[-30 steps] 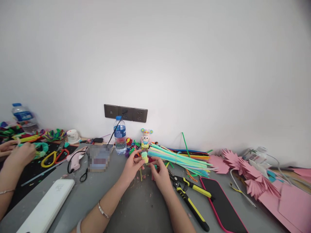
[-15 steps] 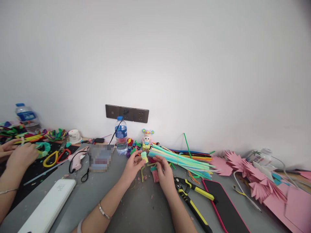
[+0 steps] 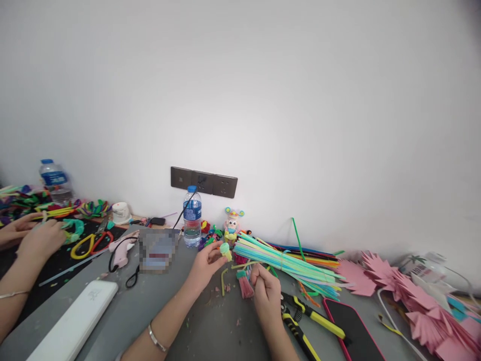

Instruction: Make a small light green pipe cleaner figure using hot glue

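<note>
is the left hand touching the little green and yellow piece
Touching: in the head view, the left hand pinches the green and yellow piece between its fingertips.

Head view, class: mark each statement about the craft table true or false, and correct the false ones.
1. The left hand holds a small green and yellow piece. True.
2. The right hand holds the pliers. False: they lie on the table beside it.
3. A water bottle stands below the wall sockets. True.
4. The phone is in another person's hands. False: it lies on the table, far from that person's hand.
</note>
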### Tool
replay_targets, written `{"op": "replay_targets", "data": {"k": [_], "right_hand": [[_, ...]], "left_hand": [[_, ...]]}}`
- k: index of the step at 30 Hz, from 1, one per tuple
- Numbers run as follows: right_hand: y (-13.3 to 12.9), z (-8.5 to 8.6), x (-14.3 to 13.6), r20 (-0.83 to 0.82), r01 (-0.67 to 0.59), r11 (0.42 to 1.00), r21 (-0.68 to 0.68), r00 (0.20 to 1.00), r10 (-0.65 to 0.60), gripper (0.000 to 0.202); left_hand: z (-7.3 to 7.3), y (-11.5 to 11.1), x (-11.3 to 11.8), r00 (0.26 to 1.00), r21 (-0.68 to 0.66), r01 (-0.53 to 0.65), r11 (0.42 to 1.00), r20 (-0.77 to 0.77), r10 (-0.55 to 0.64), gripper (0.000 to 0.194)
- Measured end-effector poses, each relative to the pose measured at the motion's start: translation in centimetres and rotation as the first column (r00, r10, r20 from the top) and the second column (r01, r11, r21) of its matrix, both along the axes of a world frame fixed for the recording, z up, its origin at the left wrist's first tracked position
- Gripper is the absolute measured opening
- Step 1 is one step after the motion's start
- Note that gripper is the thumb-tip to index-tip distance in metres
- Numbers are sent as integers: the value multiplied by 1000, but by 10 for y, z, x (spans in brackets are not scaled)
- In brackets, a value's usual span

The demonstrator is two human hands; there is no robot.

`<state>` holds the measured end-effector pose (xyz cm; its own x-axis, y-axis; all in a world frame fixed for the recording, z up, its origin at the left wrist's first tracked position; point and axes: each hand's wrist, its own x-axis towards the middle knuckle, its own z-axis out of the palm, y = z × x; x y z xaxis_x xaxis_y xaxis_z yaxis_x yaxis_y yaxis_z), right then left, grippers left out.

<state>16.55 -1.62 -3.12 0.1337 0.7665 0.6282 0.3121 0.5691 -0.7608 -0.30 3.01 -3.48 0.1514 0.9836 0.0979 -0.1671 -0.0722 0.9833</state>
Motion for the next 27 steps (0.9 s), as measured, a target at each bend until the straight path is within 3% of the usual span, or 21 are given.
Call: {"op": "replay_targets", "data": {"k": [7,13,19,27], "right_hand": [[1,-1,-3,-52,-137,981,-136,990,131,24],[4,-11,-6,-90,-176,952,-250,983,158,17],[4,-3,-10,-41,-49,975,-217,998,41,18],[4,-3,-12,7,-117,971,-207,993,121,21]], "left_hand": [[2,-2,-2,1000,31,13,999,-16,-13,59],[2,-3,-1,999,55,25,998,-50,-22,55],[8,-8,1,999,43,50,998,-25,-49,54],[12,-13,5,992,17,119,993,-47,-118,42]]}}
